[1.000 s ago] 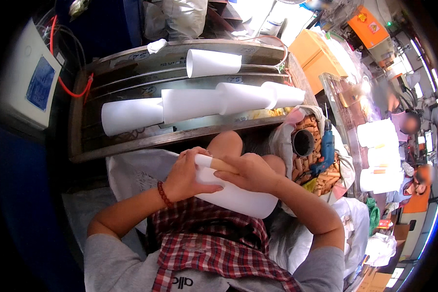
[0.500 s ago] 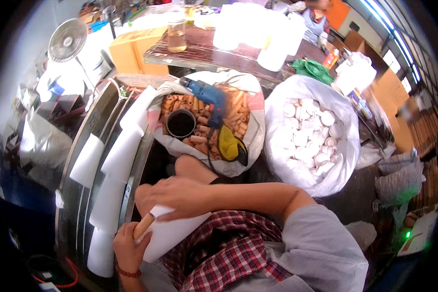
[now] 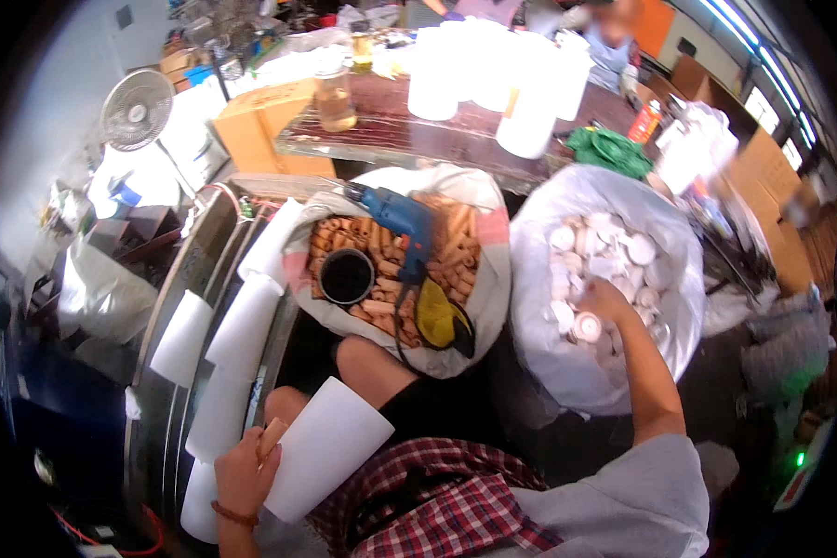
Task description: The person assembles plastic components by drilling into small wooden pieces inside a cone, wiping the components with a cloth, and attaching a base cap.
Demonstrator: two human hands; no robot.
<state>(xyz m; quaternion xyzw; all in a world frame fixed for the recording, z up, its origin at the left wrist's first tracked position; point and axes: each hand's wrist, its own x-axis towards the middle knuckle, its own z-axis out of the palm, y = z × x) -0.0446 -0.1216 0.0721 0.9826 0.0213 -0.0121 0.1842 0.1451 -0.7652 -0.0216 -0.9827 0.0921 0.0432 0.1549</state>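
My left hand [image 3: 244, 474] is closed round a short tan cylinder [image 3: 272, 435], its end pointing up. Against that hand a white tapered tube [image 3: 333, 448] leans across my lap. My right hand [image 3: 604, 299] is down in a white plastic sack [image 3: 539, 358] of round white caps [image 3: 640, 249]. Its fingers are smeared and partly lost among the caps, so a grip there does not show. Ahead of me, a cloth sack [image 3: 488, 200] holds many short tan pieces [image 3: 454, 246]. A blue power drill [image 3: 402, 216] and a dark-filled cup [image 3: 347, 276] rest on them.
More white tapered tubes [image 3: 242, 321] lie along a metal-edged trough [image 3: 149, 409] at my left. Beyond the sacks stands a dark wooden table [image 3: 381, 121] with white containers [image 3: 528, 126] and a jar [image 3: 335, 98]. A yellow-and-black item [image 3: 442, 316] lies beside the drill. Another person [image 3: 610, 56] is behind the table.
My right hand has left the white tube and tan cylinder and reached right into the sack of caps. My left hand still holds the cylinder. The view has tilted slightly.
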